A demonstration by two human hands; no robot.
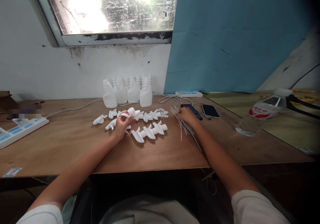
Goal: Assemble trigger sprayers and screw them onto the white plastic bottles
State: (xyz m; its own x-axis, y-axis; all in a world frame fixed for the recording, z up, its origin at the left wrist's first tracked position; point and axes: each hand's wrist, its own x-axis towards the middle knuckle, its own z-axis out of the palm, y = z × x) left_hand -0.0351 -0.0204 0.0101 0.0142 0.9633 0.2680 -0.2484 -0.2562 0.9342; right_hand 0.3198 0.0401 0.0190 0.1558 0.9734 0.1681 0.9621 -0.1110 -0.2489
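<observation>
My left hand (121,126) is closed around a white spray trigger head (132,112), lifted over the wooden table (75,144). Around it lie more white trigger heads (150,133), some in a row in front and others behind. White ring-shaped pieces (163,113) are grouped to their right. At a loose bundle of thin white tubes (183,127), my right hand (187,114) has its fingers bent together on the upper ends. How many tubes it pinches, if any, I cannot make out.
White spray bottles (145,95) stand against the wall at the back. Two phones (210,111) lie beyond my right hand. A clear plastic bottle (262,114) is at the right. Power strips (23,130) and cables lie at the left and the back.
</observation>
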